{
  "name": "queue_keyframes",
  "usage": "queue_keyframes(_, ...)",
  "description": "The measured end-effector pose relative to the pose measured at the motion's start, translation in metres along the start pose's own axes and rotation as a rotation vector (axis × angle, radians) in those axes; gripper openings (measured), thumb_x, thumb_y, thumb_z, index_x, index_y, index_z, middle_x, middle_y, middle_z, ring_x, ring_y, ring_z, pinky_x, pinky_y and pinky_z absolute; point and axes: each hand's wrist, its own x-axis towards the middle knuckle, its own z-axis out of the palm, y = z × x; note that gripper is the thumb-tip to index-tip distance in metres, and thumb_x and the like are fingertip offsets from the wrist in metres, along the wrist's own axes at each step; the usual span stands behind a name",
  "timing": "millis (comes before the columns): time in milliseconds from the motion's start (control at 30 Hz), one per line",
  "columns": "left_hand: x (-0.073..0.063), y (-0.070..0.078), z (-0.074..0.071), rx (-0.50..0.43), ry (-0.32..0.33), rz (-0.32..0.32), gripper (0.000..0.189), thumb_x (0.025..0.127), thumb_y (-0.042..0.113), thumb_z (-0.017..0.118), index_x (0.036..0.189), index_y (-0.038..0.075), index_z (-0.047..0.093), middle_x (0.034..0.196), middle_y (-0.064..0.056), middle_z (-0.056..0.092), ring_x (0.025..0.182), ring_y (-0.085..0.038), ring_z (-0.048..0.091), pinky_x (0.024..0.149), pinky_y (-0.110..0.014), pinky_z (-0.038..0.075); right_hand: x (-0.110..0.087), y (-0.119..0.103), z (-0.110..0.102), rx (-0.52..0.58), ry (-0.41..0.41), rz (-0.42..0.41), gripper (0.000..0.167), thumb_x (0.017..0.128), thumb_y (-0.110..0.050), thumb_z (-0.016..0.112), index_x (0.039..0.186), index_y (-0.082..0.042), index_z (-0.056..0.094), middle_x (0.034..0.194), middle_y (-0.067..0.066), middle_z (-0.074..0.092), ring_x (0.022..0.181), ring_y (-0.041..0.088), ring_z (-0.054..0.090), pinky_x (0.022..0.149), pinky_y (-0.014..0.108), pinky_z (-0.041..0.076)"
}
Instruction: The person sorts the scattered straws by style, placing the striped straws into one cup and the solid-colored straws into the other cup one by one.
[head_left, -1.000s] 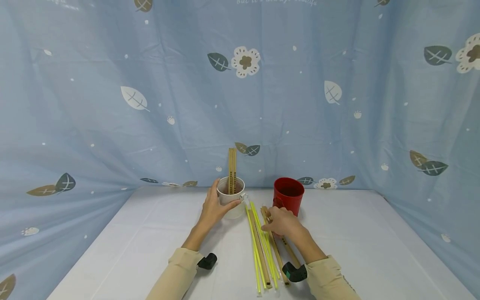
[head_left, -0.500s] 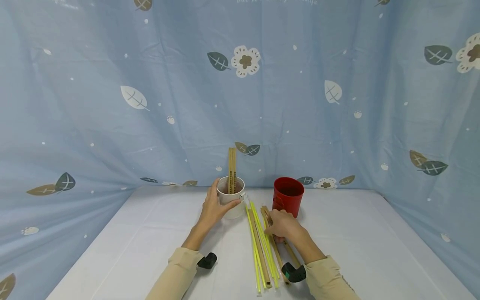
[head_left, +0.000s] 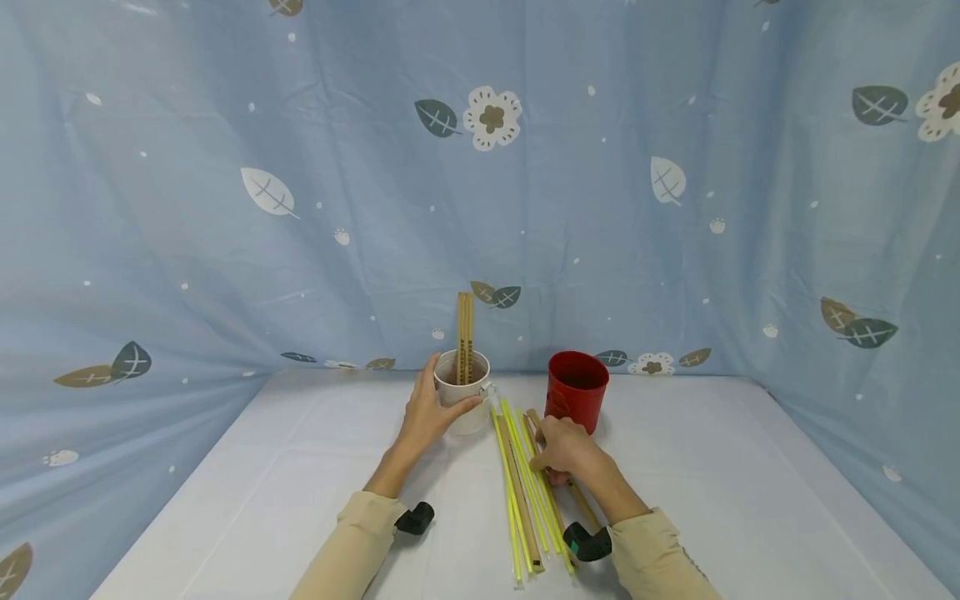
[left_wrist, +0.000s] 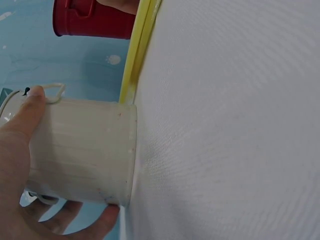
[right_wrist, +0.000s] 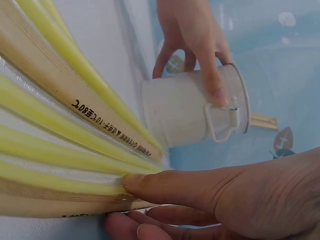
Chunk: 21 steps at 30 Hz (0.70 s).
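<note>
My left hand [head_left: 433, 414] grips a white metal bucket [left_wrist: 85, 150] with thumb and spread fingers around its side. Several brown paper-wrapped straws [head_left: 465, 333] stand upright in that bucket. My right hand [head_left: 573, 450] is low over a row of straws in front of the red bucket [head_left: 576, 392]. In the right wrist view its thumb [right_wrist: 150, 184] lies at a yellow straw [right_wrist: 65, 155], with curled fingers under a brown paper-wrapped straw [right_wrist: 45, 200]; the hand pinches there. The far part of that straw is hidden behind the hand.
Several yellow straws [head_left: 513, 517] in clear wrap and another brown paper-wrapped straw [head_left: 531, 533] lie side by side on the white table [head_left: 315, 500]. One more brown straw [head_left: 585, 504] lies beneath the right wrist. A blue patterned curtain [head_left: 375, 208] hangs behind.
My right thumb has moved slightly toward the wrist side and down. A yellow straw's near end has shifted right, over the brown straw's end. The left hand stays on the white bucket.
</note>
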Motion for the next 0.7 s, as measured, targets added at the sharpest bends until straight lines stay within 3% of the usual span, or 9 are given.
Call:
queue_keyframes(467, 0.0017, 0.0005, 0.0006, -0.003, 0.002, 0.006, 0.109, 0.074, 0.055, 0.081, 0.157, 0.019, 0.020, 0.143, -0.015, 0.043, 0.126, -0.037, 0.052, 0.093, -0.059, 0.048, -0.0003, 0.0018, -0.0012, -0.012, -0.014, -0.036, 0.041, 0.081, -0.010, 0.077, 0.118, -0.001, 0.062, 0.077, 0.005, 0.060, 0.049, 0.014, 0.061, 0.050, 0.025, 0.052)
queue_keyframes(700, 0.0007, -0.0001, -0.0010, -0.011, -0.017, -0.016, 0.108, 0.074, 0.057, 0.080, 0.157, 0.026, 0.017, 0.147, -0.014, 0.039, 0.128, -0.035, 0.050, 0.095, -0.060, 0.046, 0.0006, 0.0020, 0.0024, 0.002, -0.022, -0.035, 0.042, 0.082, -0.012, 0.077, 0.119, -0.002, 0.060, 0.067, 0.006, 0.059, 0.048, 0.016, 0.060, 0.049, 0.026, 0.050)
